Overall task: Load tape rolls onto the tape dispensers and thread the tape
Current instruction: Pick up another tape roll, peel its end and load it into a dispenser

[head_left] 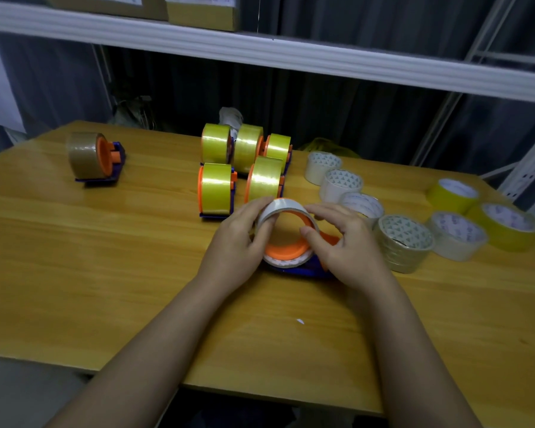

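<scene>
Head view: a white roll (283, 211) is gripped by both hands, left (238, 242) and right (343, 242), on the orange hub (286, 247) at mid-table (half seated); it should be pressed down evenly until flush.

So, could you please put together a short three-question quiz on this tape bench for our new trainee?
1. True or false: the brown tape dispenser stands apart on the table's left side.
2. How many dispensers loaded with yellow tape stand grouped behind the hands?
3. Which is being pressed onto the orange hub? A) a yellow roll B) the white tape roll C) a brown roll

Key
1. True.
2. Five.
3. B: the left hand and right hand both grip it.
</scene>
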Tool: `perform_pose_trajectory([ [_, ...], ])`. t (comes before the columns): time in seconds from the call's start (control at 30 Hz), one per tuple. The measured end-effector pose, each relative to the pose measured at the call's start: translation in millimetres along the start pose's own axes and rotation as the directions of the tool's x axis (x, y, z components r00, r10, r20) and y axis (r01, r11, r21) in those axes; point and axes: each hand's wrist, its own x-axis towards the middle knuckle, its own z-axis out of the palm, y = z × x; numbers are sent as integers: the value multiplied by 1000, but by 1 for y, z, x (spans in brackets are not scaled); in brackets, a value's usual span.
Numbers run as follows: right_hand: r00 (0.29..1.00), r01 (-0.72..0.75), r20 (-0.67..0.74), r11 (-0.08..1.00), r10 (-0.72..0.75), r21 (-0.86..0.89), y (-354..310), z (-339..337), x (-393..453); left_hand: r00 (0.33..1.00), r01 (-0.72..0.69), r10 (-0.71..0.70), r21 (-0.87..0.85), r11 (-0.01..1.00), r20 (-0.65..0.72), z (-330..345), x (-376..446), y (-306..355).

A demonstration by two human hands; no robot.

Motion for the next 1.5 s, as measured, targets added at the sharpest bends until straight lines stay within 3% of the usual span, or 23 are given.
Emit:
perform_pose_trajectory([
  [0.23, 993, 1, -115, 992, -16, -127, -13, 13, -4, 997, -35, 46, 168, 985, -59, 2, -3, 2],
  [0.4, 982, 33, -181, 988, -61, -153, -12, 17, -3, 996, 40, -36, 48, 998, -83, 2, 0, 3],
  [0.5, 983, 15, -182, 997, -28, -72, -5, 14, -1, 994, 112, -113, -132, 985, -5, 0, 2, 6],
  [0.57, 973, 13, -229, 1000, -13, -3, -2, 9, -1, 970, 240, -239, -381, 893, 51, -1, 5, 11],
  [0.63, 965, 21, -263, 996, 1, 83, 0, 6, 0, 914, 384, -386, -584, 715, 129, -1, 8, 15],
  [0.73, 964, 55, -266, 976, 4, 211, 0, 7, 1, 841, 518, -456, -677, 523, 291, 0, 10, 20],
  [0.87, 978, 79, -208, 958, -21, 276, 0, 9, -2, 833, 529, -428, -733, 429, 350, 0, 7, 26],
  [0.97, 996, 65, -75, 938, -42, 339, -3, 4, -7, 829, 528, -444, -739, 418, 341, 1, 7, 27],
  [1.1, 998, 63, -11, 980, -62, 188, -11, -3, -16, 840, 517, -426, -736, 437, 337, 4, 9, 38],
  [1.27, 988, 58, -154, 967, -20, 246, -8, -10, -15, 870, 480, -405, -671, 565, 281, 9, 25, 65],
  [1.5, 968, 87, -250, 946, -7, 311, -11, -45, -7, 893, 431, -406, -625, 651, 193, 20, 48, 107],
])
